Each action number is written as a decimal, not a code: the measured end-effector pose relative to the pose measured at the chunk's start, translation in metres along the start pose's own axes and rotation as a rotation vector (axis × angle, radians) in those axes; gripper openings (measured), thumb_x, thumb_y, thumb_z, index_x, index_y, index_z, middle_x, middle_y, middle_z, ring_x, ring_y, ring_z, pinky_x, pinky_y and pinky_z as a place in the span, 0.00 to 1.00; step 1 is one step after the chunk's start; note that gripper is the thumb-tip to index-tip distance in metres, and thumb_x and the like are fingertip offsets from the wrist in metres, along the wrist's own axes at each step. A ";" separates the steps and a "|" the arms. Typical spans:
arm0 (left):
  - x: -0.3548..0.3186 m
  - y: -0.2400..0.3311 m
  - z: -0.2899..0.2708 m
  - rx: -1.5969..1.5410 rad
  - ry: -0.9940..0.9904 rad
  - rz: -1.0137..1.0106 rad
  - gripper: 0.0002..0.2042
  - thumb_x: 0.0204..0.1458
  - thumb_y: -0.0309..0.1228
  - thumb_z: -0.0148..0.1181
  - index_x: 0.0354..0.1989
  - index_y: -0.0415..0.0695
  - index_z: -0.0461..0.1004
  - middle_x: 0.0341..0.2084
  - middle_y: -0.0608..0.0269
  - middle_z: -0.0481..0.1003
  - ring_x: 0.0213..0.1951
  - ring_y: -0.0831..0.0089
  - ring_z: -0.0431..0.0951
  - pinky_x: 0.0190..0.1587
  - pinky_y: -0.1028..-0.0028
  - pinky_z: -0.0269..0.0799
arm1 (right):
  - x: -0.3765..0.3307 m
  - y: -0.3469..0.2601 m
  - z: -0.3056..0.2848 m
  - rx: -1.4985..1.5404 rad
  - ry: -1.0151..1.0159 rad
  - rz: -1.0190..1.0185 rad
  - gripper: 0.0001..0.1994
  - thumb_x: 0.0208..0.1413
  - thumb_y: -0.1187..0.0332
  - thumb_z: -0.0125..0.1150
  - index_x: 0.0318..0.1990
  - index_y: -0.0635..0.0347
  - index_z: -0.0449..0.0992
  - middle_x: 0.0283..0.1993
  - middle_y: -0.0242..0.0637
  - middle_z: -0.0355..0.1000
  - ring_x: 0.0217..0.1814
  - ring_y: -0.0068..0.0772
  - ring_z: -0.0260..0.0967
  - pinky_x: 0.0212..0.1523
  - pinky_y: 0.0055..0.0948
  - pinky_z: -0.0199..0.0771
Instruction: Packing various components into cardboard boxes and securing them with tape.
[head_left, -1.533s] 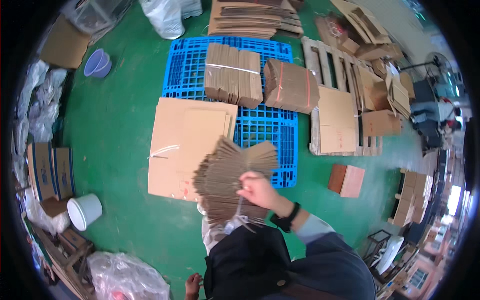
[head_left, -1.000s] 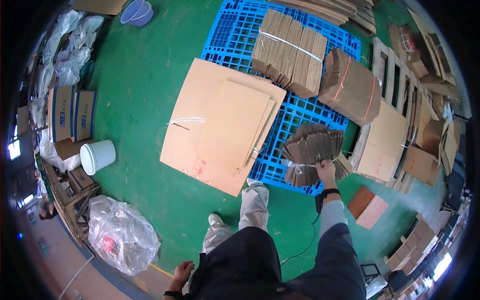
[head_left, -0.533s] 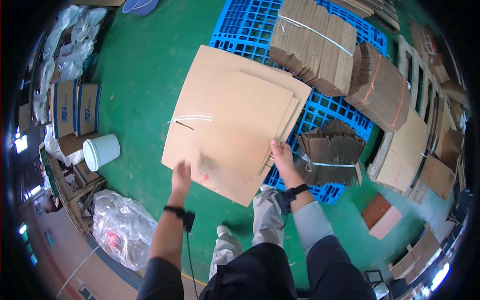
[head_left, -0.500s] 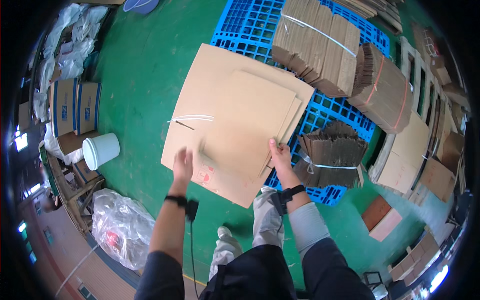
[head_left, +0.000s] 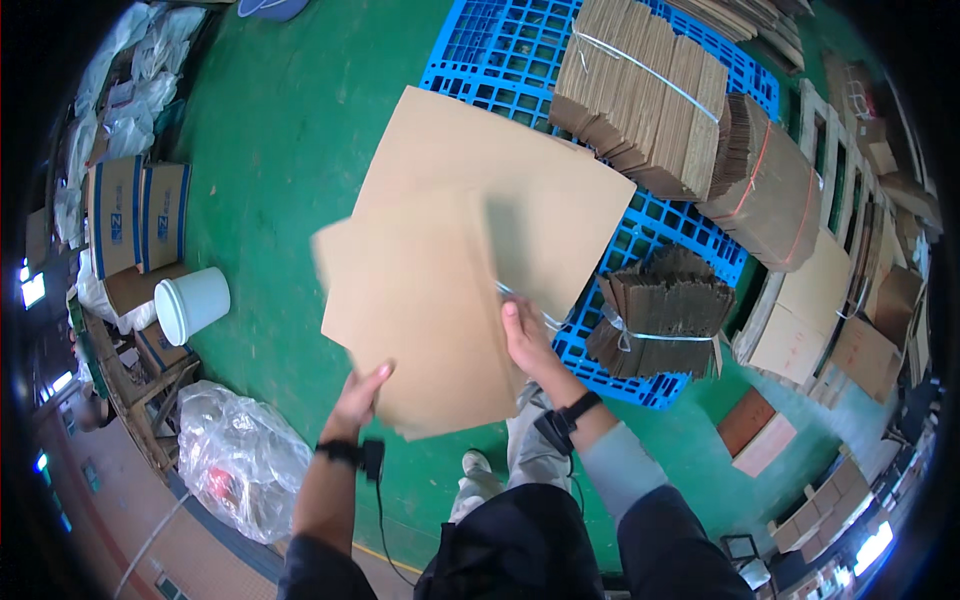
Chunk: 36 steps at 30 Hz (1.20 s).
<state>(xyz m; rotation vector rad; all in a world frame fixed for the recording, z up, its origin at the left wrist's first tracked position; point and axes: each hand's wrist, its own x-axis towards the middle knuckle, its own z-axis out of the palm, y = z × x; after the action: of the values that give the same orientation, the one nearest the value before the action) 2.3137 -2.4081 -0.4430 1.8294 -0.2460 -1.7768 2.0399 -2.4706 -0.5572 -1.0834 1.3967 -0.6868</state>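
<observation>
My left hand grips the near left corner of a plain brown cardboard sheet, thumb on top. On its right edge my right hand is closed, thumb on top and fingers hidden underneath. Whether this is one sheet or a thin stack I cannot tell, as its edges are blurred. It is held over a larger cardboard sheet, partly covering it. A white strap shows beside my right hand. Under the larger sheet's right side lies a blue plastic pallet.
Strapped cardboard bundles stand on the pallet, with a smaller dark bundle near its front corner. To the left are a white bucket, upright boxes and a clear plastic bag. Flattened cardboard leans at the right.
The smaller cardboard has moved left and toward me off its place on the larger sheet. My left hand, free and blurred before, now grips its corner. My right hand has moved left with it.
</observation>
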 end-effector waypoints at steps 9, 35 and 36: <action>-0.288 -0.065 -0.140 -0.063 0.824 -0.065 0.28 0.52 0.41 0.62 0.55 0.34 0.64 0.48 0.52 0.71 0.48 0.62 0.74 0.49 0.62 0.73 | -0.007 0.046 0.044 -1.059 -0.202 0.021 0.15 0.42 0.58 0.64 0.33 0.61 0.79 0.45 0.47 0.70 0.53 0.46 0.65 0.54 0.42 0.62; -0.386 -0.233 -0.383 -0.022 0.644 0.239 0.26 0.43 0.36 0.72 0.46 0.31 0.70 0.41 0.53 0.76 0.41 0.68 0.77 0.43 0.70 0.74 | -0.454 -0.239 -0.062 0.404 0.324 0.440 0.19 0.62 0.58 0.48 0.18 0.44 0.54 0.12 0.21 0.46 0.12 0.21 0.42 0.14 0.23 0.45; -0.375 -0.229 -0.397 0.060 0.687 0.277 0.26 0.42 0.35 0.72 0.46 0.31 0.70 0.41 0.51 0.76 0.41 0.67 0.77 0.43 0.70 0.74 | -0.488 -0.233 -0.063 0.409 0.348 0.423 0.19 0.62 0.58 0.48 0.18 0.44 0.54 0.12 0.21 0.46 0.11 0.21 0.42 0.14 0.24 0.45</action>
<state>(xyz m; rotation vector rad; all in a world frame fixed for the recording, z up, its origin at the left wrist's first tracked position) 2.6004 -1.9240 -0.2577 2.2002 -0.2621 -0.8945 1.9738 -2.1364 -0.1327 -0.3383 1.6228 -0.8240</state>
